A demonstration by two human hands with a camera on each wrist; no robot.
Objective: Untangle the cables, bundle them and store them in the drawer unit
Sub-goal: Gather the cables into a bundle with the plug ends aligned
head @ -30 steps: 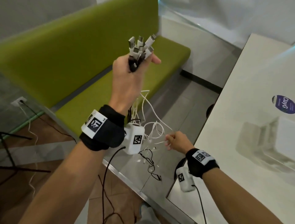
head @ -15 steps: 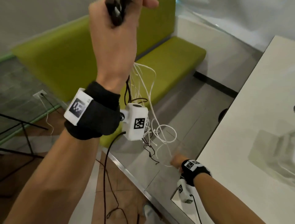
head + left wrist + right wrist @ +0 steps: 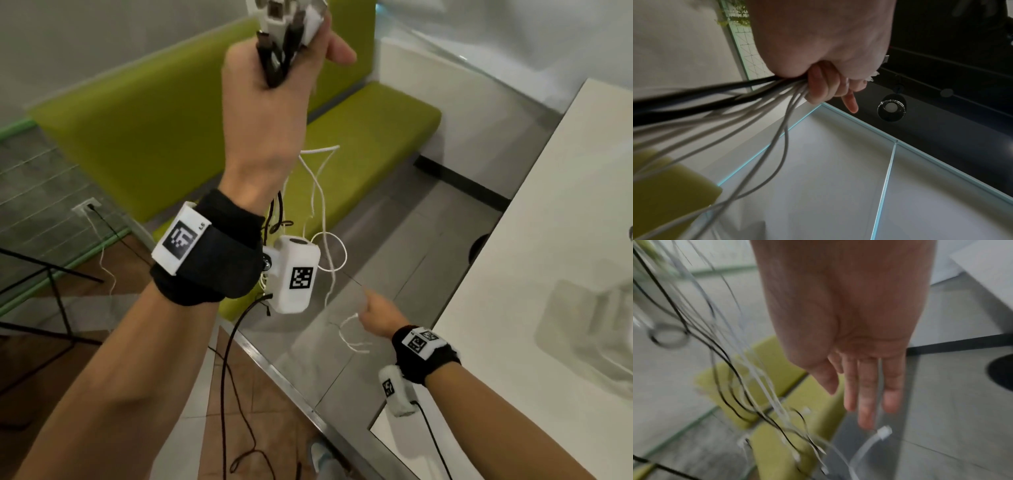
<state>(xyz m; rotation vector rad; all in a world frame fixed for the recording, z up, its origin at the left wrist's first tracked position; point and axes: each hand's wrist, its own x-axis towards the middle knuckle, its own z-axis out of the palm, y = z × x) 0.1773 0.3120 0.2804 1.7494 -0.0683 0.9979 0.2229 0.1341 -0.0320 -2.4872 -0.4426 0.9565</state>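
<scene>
My left hand (image 3: 274, 85) is raised high and grips a bunch of white and black cables (image 3: 322, 212) just below their plugs (image 3: 287, 24), which stick up out of the fist. In the left wrist view its fingers (image 3: 824, 87) curl round the cables (image 3: 735, 110). The strands hang down in loose loops behind the wrist. My right hand (image 3: 376, 311) is low, beside the hanging ends. In the right wrist view its fingers (image 3: 867, 394) are straight, the blurred cables (image 3: 748, 369) swing to their left, and a white end piece (image 3: 884, 433) dangles at the fingertips.
A green bench (image 3: 137, 130) stands behind the cables. A white table (image 3: 548, 205) runs along the right with a pale, blurred boxy thing (image 3: 589, 325) on it. Black stand legs (image 3: 51, 284) and a wall socket (image 3: 85, 207) are at the left.
My left hand has lifted the bunch higher and closer to the camera. The hanging loops are drawn out longer and looser. My right hand stays low by the cable ends.
</scene>
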